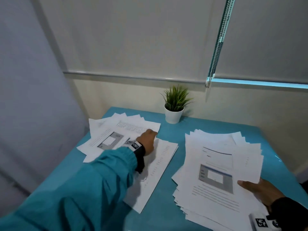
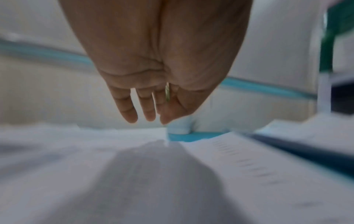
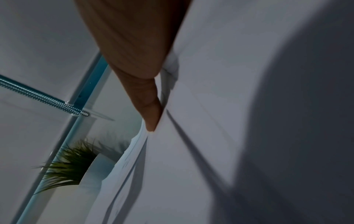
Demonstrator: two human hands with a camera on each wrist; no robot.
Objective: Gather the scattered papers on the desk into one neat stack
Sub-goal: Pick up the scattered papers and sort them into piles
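White printed papers lie in three groups on the blue desk (image 1: 173, 132). A fanned pile (image 1: 110, 132) sits at the back left, and a few sheets (image 1: 160, 165) lie in the middle. The large loose stack (image 1: 215, 174) is at the right. My left hand (image 1: 150, 133) reaches over the fanned pile; in the left wrist view its fingers (image 2: 128, 109) hang straight just above the paper and hold nothing. My right hand (image 1: 250, 185) grips the stack's right edge, its thumb (image 3: 151, 118) pressed on the top sheets (image 3: 210, 136).
A small potted plant (image 1: 174, 105) in a white pot stands at the desk's back edge, between the pile and the stack. A window blind with a bead chain (image 1: 216, 47) hangs behind. A grey wall (image 1: 25, 97) runs close along the desk's left side.
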